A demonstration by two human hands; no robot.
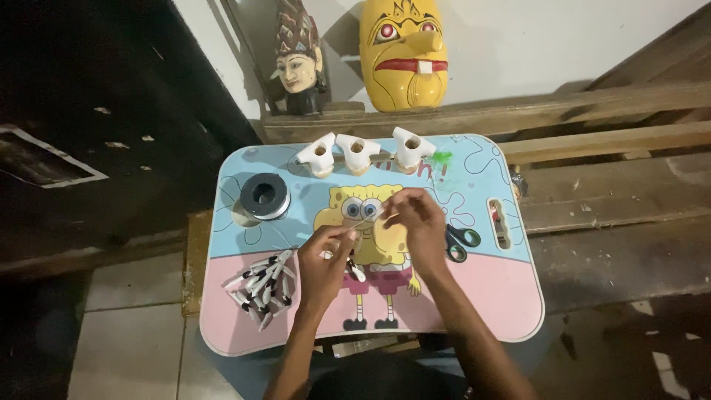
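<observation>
My left hand [326,263] pinches a small white piece with a thin thread or wire running up to my right hand [416,222], which pinches the other end. Both hands hover over the middle of a small blue and pink cartoon-printed lap table [511,292]. A pile of small black and white feathers [263,287] lies just left of my left hand. What exactly sits between the fingers is too small to tell.
A dark spool of wire [264,197] sits at the table's left. Three white shuttlecock-like cups [357,152] stand along the far edge. Scissors [461,241] lie right of my right hand. A yellow mask [404,52] and a carved head [298,59] rest on a wooden ledge.
</observation>
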